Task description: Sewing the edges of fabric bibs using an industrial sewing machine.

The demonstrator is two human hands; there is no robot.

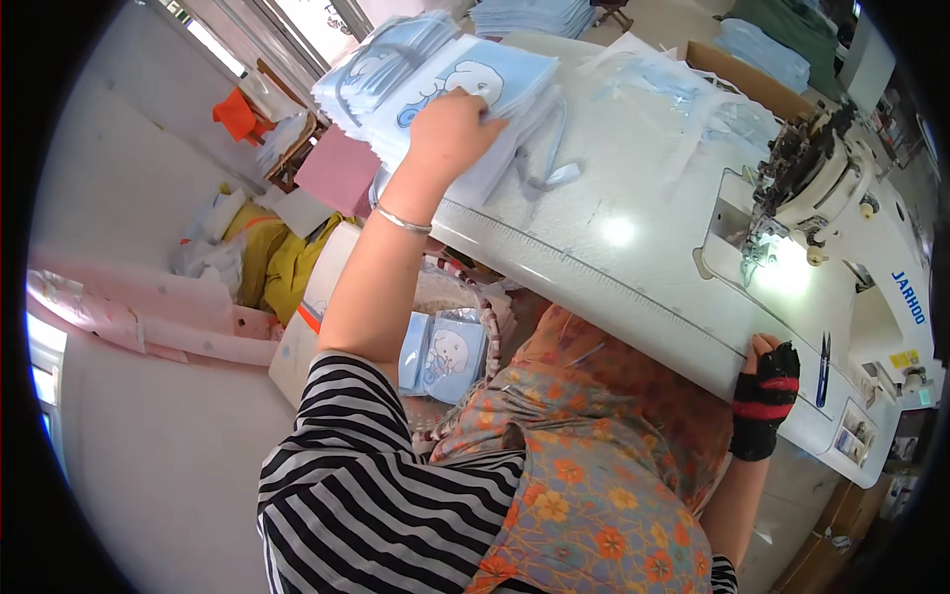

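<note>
My bare left hand (453, 134) rests on the top pale blue fabric panel (524, 67) of a stack at the far left of the sewing table. A white cartoon animal is printed on that panel. The thumb stands apart from the bent fingers, whose tips press on the print. At the table's front edge on the right is my right hand (765, 401), in a black and red fingerless glove. Its fingers are curled together, and whatever they may hold is hidden. Beyond it stands a white sewing machine (841, 198) with its lamp lit over the needle area.
Another strapped bundle of blue panels (371, 74) lies beside the stack. Loose translucent pieces (693, 109) lie on the table's far side. Blue tweezers (823, 371) are right of my glove. Below the table's left end, a basket (492, 342) holds more printed panels (455, 356).
</note>
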